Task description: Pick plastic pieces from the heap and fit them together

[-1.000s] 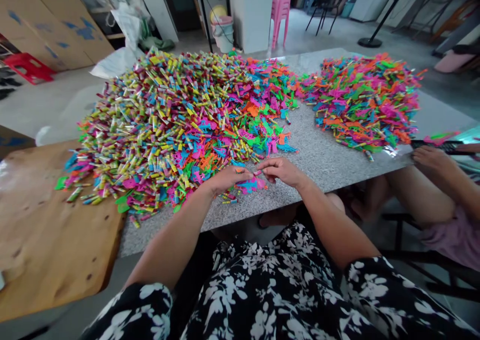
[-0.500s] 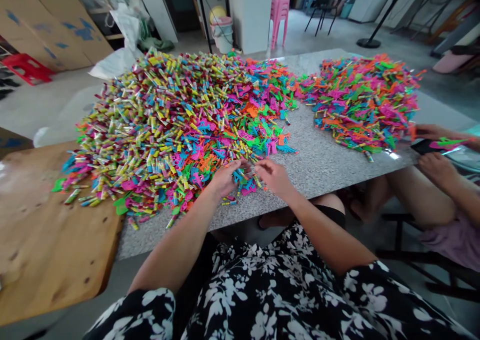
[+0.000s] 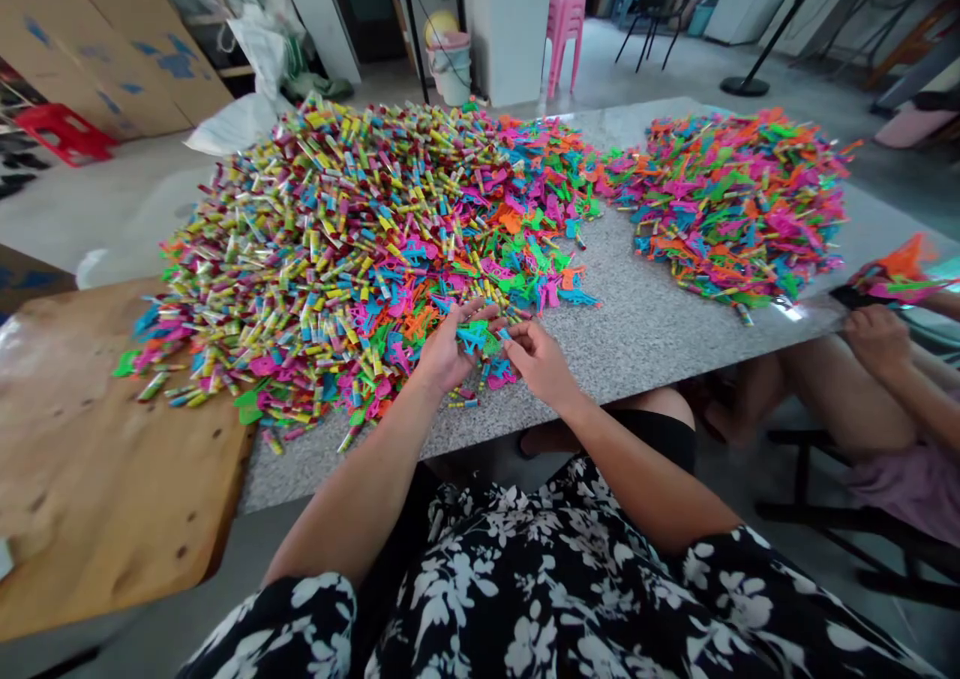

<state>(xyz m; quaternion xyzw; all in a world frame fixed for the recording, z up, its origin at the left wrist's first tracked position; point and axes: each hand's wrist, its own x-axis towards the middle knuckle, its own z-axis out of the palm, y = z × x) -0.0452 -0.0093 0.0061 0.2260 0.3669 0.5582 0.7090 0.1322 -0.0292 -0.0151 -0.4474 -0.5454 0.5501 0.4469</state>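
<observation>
My left hand (image 3: 444, 355) is at the near edge of a large pile, its fingers curved around a light-blue plastic piece (image 3: 472, 336). Beside it, my right hand (image 3: 541, 364) has thumb and forefinger pinched together close to that piece; what lies between these fingertips is too small to make out. Short tubes with yellow, blue and dark red wrapping (image 3: 330, 219) make up most of the pile. Around my hands lie flat plastic pieces (image 3: 405, 334) in pink, green, orange and blue. Their exact kind is too small to tell.
A second pile of bright plastic pieces (image 3: 739, 199) stands on the speckled stone table (image 3: 622, 329) to the right. At the far right, another person's hand (image 3: 877, 339) is by orange and pink pieces (image 3: 904, 269). A wooden board (image 3: 112, 469) adjoins on the left.
My left hand's fingers have spread and the light-blue piece shows more clearly. My right hand has moved slightly nearer to it. The other person's hands have lifted orange and pink pieces.
</observation>
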